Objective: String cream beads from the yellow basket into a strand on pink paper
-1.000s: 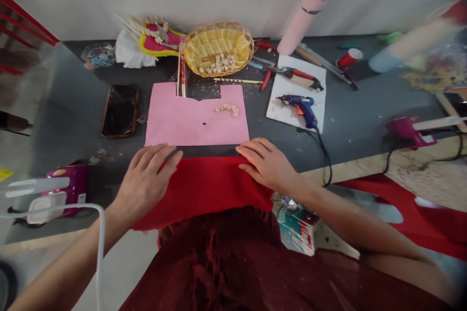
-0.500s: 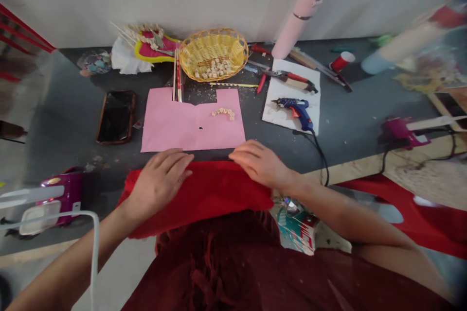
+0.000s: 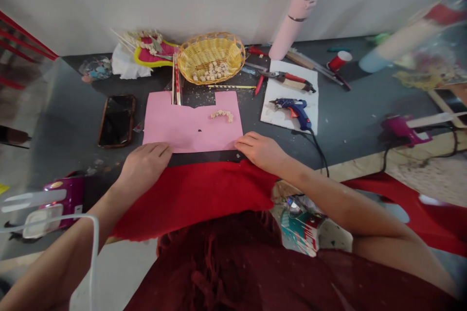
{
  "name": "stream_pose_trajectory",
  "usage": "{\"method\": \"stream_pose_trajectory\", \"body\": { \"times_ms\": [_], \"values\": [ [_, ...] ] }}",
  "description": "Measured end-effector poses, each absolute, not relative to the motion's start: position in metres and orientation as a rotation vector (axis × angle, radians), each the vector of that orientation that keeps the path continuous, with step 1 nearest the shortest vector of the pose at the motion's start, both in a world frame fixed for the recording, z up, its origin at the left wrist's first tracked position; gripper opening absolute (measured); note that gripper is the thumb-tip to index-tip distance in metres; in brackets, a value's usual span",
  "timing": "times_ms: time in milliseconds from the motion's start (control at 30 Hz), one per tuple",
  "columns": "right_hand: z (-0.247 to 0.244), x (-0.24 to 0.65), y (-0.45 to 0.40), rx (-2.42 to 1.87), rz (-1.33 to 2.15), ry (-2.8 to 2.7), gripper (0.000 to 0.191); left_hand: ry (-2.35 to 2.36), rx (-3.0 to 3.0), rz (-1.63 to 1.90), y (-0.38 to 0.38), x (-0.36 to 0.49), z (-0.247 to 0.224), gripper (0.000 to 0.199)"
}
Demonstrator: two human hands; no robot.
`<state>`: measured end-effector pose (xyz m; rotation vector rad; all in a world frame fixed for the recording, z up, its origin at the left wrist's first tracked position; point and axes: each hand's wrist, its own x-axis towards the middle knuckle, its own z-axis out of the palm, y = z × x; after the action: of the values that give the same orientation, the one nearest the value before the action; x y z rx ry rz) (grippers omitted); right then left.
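A pink sheet of paper (image 3: 186, 126) with a cut-out top edge lies on the dark table. My left hand (image 3: 146, 163) is at its near left corner, fingers together and bent over the edge. At the near right corner, my right hand (image 3: 260, 150) has its fingertips closed on the paper; the thumbs are mostly hidden. A short curved string of small cream pieces (image 3: 222, 115) rests on the sheet, along with a small dark speck. Red cloth (image 3: 197, 194) spreads over my lap, below both hands.
Behind the paper stands a wicker basket (image 3: 211, 56) with cream pieces. A phone (image 3: 116, 120) lies left. To the right, a blue glue gun (image 3: 297, 111) and pliers (image 3: 292, 80) rest on a white board (image 3: 270, 112). A pink flask (image 3: 292, 26) stands by the wall.
Both hands have moved from above the red cloth to the paper's near corners, the left going outward. The red cloth now lies flatter and wider. The paper stays in place.
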<state>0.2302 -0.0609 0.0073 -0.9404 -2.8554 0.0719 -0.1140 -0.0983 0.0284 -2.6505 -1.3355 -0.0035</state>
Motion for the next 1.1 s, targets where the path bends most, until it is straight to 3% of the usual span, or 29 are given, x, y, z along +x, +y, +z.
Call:
{"method": "stream_pose_trajectory", "body": {
  "times_ms": [833,1100],
  "values": [
    [0.014,0.241,-0.073,-0.906,0.092,-2.942,0.021,-1.169,-2.762,0.213,-0.124,-0.096,0.055,0.029],
    [0.021,0.243,-0.078,-0.961,0.186,-2.839,0.029,-1.216,-2.811,0.235,-0.125,-0.088,0.059,0.037]
  ]
}}
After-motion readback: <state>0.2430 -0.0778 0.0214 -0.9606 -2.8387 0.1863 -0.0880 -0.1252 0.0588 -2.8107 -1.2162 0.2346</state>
